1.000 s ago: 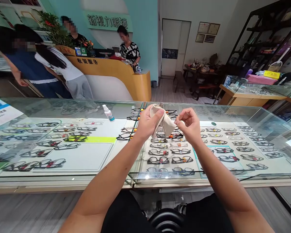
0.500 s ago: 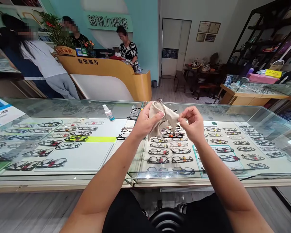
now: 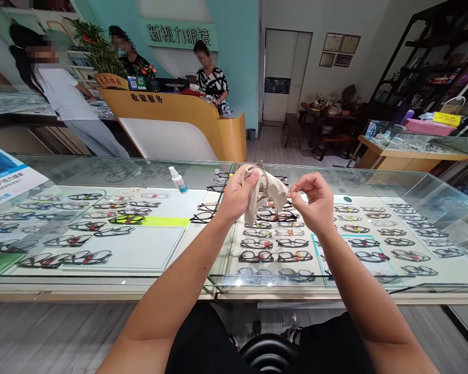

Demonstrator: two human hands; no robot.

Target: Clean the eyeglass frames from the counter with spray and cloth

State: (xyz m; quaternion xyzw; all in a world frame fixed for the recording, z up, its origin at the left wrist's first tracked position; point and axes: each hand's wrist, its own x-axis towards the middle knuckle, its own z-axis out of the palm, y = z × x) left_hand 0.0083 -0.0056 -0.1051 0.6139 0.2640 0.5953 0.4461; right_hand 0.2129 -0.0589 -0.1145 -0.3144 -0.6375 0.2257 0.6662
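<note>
My left hand [image 3: 236, 195] is closed on a beige cleaning cloth [image 3: 277, 191], its thumb pressing down on the folds. Thin metal parts, which look like a pair of glasses [image 3: 260, 164], stick out above the cloth, mostly hidden by it. My right hand [image 3: 314, 202] has thumb and forefinger pinched together at the right corner of the cloth. Whether they grip the cloth or a thin part of the glasses I cannot tell. Both hands are above the glass display case [image 3: 226, 262]. A white spray bottle [image 3: 178, 182] stands on the case, left of my hands.
Several rows of glasses [image 3: 294, 242] lie inside the case under its glass top. At left a printed sign [image 3: 8, 174] leans over the counter. Beyond stands a curved wooden cashier desk [image 3: 171, 111] with people around it. Another display counter [image 3: 413, 150] is at right.
The view has turned slightly left. The cloth has folded over further at my left thumb, and its right part hangs lower. My right hand still pinches at its corner. A person at left has shifted.
</note>
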